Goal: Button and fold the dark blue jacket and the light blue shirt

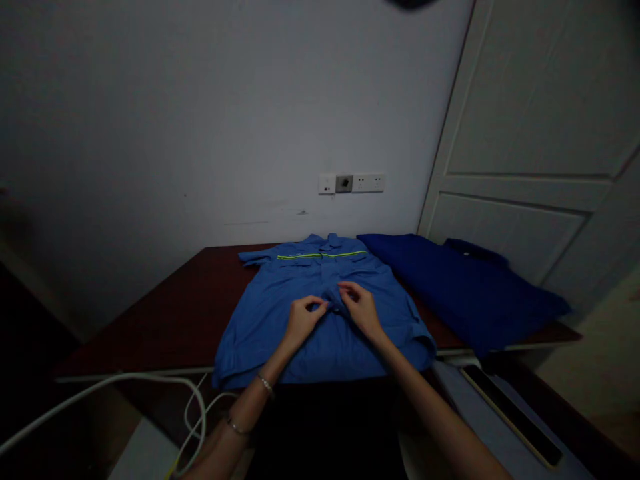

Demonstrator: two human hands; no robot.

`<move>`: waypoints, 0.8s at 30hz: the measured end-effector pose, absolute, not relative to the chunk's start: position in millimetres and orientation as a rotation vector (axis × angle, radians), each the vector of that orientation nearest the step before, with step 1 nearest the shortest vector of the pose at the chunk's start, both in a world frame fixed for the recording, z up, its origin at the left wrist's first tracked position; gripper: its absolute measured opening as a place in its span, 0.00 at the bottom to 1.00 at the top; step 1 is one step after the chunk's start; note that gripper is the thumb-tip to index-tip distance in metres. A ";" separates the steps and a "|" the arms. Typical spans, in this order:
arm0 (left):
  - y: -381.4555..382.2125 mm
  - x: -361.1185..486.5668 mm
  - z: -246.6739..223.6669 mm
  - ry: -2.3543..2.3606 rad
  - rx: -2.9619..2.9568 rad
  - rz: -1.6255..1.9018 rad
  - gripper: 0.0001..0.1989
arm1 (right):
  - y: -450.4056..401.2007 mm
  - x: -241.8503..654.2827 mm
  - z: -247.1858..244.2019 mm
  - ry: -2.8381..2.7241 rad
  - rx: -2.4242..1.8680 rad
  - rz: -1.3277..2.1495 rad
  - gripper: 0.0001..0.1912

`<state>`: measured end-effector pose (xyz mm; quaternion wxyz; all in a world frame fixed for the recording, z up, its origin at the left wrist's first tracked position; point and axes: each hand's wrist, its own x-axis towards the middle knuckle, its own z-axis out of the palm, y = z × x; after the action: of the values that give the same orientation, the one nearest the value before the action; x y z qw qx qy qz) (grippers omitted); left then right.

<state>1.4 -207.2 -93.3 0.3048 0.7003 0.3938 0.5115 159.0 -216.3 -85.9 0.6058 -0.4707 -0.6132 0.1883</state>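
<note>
A blue short-sleeved work shirt (pixel 265 313) with a yellow-green stripe across the chest lies front up on a dark red table, its collar towards the wall. My left hand (pixel 304 320) pinches the shirt's front opening between thumb and fingertips. Just to its right, my right hand (pixel 361 308) is closed on the same front edge, thumb and forefinger near each other. Cloth is raised and bunched between the two hands. Any button there is too small and dark to make out.
Darker blue folded cloth (pixel 445 280) lies right of the shirt. A phone (pixel 513 413) rests below the table's right front edge. White cables (pixel 150 377) loop at the lower left. Behind the table (pixel 175 313) are a wall with sockets (pixel 369 183) and a white door (pixel 525 193).
</note>
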 end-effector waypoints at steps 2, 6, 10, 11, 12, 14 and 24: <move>-205.6 3.2 -94.8 1.029 1.757 1.378 0.08 | -216.1 159.4 -83.7 -1.440 -1.106 0.379 0.14; -204.5 5.3 -97.4 0.881 1.611 1.389 0.10 | -212.7 162.7 -79.8 -1.445 -1.126 0.334 0.14; -206.2 5.3 -99.3 0.818 1.624 1.338 0.12 | -209.5 169.4 -76.5 -1.478 -1.140 0.215 0.14; -206.9 5.1 -99.3 0.816 1.645 1.321 0.13 | -209.5 170.9 -75.6 -1.499 -1.138 0.169 0.14; -207.7 5.0 -99.0 0.815 1.669 1.302 0.14 | -209.9 172.0 -74.6 -1.521 -1.132 0.129 0.14; -209.3 5.0 -98.1 0.808 1.715 1.273 0.15 | -211.7 172.6 -73.0 -1.564 -1.118 0.107 0.14; -211.1 8.4 -96.4 0.772 1.806 1.279 0.14 | -219.5 163.6 -72.4 -1.675 -1.058 0.504 0.13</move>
<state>8.4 -211.1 -96.4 0.3884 0.7100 0.3035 0.5030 163.6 -219.5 -72.4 0.5216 -0.4415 -0.6992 0.2103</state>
